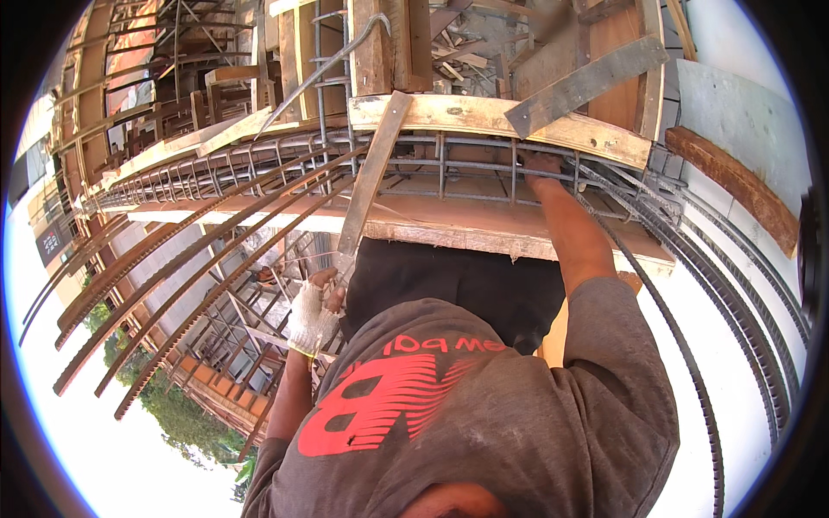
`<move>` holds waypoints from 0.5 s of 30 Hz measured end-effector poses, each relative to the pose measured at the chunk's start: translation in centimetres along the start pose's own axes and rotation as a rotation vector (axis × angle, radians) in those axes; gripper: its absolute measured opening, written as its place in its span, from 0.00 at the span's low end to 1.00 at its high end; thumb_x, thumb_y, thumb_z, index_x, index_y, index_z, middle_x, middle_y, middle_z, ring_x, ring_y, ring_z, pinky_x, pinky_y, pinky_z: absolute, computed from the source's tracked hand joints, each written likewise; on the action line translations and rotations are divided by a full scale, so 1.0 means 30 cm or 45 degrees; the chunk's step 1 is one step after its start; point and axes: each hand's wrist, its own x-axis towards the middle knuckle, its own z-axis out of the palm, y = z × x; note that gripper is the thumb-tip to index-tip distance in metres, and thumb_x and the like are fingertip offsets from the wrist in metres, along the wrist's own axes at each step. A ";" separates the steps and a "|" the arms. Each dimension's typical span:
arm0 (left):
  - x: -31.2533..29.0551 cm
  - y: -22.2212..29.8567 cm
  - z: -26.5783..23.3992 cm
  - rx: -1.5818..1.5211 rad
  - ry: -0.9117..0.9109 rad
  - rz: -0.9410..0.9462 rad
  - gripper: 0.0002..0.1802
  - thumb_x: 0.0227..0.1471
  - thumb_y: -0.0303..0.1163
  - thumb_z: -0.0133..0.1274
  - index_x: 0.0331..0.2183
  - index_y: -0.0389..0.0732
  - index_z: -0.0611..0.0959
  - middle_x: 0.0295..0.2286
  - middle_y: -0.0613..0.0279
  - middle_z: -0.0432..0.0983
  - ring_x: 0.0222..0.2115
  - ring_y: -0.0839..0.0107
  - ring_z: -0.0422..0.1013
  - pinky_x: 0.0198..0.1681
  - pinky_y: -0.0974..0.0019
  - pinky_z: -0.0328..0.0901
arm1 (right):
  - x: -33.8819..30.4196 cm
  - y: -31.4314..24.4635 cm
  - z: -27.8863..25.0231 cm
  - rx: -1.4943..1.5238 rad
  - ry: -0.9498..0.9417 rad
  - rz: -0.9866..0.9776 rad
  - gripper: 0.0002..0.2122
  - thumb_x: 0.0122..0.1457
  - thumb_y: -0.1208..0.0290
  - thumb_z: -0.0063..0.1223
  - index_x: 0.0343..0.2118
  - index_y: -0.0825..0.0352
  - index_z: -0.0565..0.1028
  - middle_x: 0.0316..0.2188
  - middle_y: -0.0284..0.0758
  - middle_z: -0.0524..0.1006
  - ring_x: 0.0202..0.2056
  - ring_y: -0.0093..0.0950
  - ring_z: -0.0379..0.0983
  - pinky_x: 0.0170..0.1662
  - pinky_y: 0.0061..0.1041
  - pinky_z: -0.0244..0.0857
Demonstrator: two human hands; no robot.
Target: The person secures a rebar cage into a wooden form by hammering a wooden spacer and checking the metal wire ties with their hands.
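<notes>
My left hand (pixel 314 318), in a white knitted glove with bare fingertips, is closed beside the lower end of a narrow wooden strip (pixel 373 173). Thin tie wires (pixel 289 261) seem to stick out from its grip. My bare right hand (pixel 542 164) reaches over the formwork board (pixel 466 237) into a long rebar cage (pixel 442 166). Its fingers lie among the bars in shadow, partly hidden, so what they hold does not show. The cage of long bars and stirrups runs left to right along the board.
Rusty rebar ends (pixel 186 272) jut out toward me on the left. More long bars (pixel 704 285) curve down on the right. A grey plank (pixel 587 85) slants across the pale far board (pixel 466 112). Beyond are timber framing and wood scraps. Trees (pixel 177 419) show far below on the left.
</notes>
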 end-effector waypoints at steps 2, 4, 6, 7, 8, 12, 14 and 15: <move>-0.116 -0.114 -0.058 -0.430 0.124 -0.414 0.23 0.62 0.42 0.55 0.52 0.36 0.78 0.46 0.52 0.78 0.47 0.62 0.74 0.53 0.58 0.66 | 0.001 0.002 -0.013 -0.043 -0.034 0.053 0.20 0.66 0.65 0.39 0.58 0.64 0.73 0.60 0.43 0.72 0.62 0.45 0.66 0.56 0.62 0.61; -0.159 -0.133 -0.154 -0.755 0.419 -0.504 0.28 0.62 0.48 0.55 0.53 0.36 0.78 0.47 0.57 0.78 0.45 0.67 0.74 0.48 0.66 0.67 | -0.005 -0.003 -0.004 -0.105 0.000 0.042 0.20 0.66 0.65 0.40 0.57 0.64 0.75 0.58 0.43 0.73 0.60 0.46 0.68 0.54 0.63 0.62; -0.189 -0.207 -0.266 -1.167 0.831 -0.590 0.26 0.64 0.48 0.50 0.52 0.35 0.78 0.47 0.56 0.79 0.46 0.64 0.76 0.48 0.61 0.69 | -0.010 -0.035 0.001 -0.187 0.123 -0.058 0.21 0.65 0.63 0.41 0.57 0.64 0.75 0.55 0.43 0.76 0.58 0.47 0.70 0.52 0.63 0.63; -0.181 -0.204 -0.344 -1.395 0.991 -0.573 0.27 0.65 0.49 0.48 0.51 0.35 0.77 0.46 0.57 0.79 0.47 0.61 0.76 0.49 0.59 0.70 | -0.031 -0.082 -0.026 -0.253 0.094 -0.138 0.20 0.65 0.63 0.40 0.55 0.63 0.76 0.53 0.43 0.77 0.57 0.40 0.71 0.52 0.56 0.66; -0.194 -0.233 -0.422 -1.582 0.963 -0.346 0.30 0.67 0.52 0.42 0.52 0.35 0.76 0.48 0.53 0.77 0.51 0.58 0.73 0.51 0.55 0.70 | -0.018 -0.094 -0.026 -0.136 0.222 -0.164 0.18 0.65 0.64 0.40 0.52 0.62 0.77 0.52 0.42 0.78 0.55 0.39 0.72 0.51 0.52 0.68; -0.058 0.076 -0.598 -1.781 1.140 0.019 0.42 0.62 0.61 0.41 0.65 0.38 0.63 0.64 0.41 0.57 0.64 0.47 0.57 0.68 0.42 0.49 | 0.018 -0.121 0.067 0.218 0.353 -0.178 0.17 0.66 0.64 0.37 0.45 0.62 0.81 0.49 0.42 0.80 0.51 0.38 0.76 0.51 0.39 0.71; -0.104 0.107 -0.628 -1.774 1.108 0.141 0.43 0.62 0.61 0.41 0.65 0.38 0.63 0.64 0.41 0.57 0.64 0.47 0.56 0.68 0.42 0.49 | -0.007 -0.139 -0.016 0.208 -0.080 -0.151 0.20 0.67 0.61 0.35 0.48 0.65 0.79 0.52 0.45 0.78 0.53 0.45 0.75 0.55 0.42 0.69; -0.102 0.110 -0.669 -1.769 1.053 0.248 0.43 0.62 0.62 0.42 0.65 0.38 0.63 0.64 0.40 0.56 0.64 0.46 0.56 0.68 0.42 0.48 | -0.033 -0.145 -0.028 0.228 -0.112 -0.120 0.20 0.67 0.61 0.34 0.49 0.64 0.78 0.52 0.45 0.78 0.54 0.45 0.74 0.55 0.42 0.69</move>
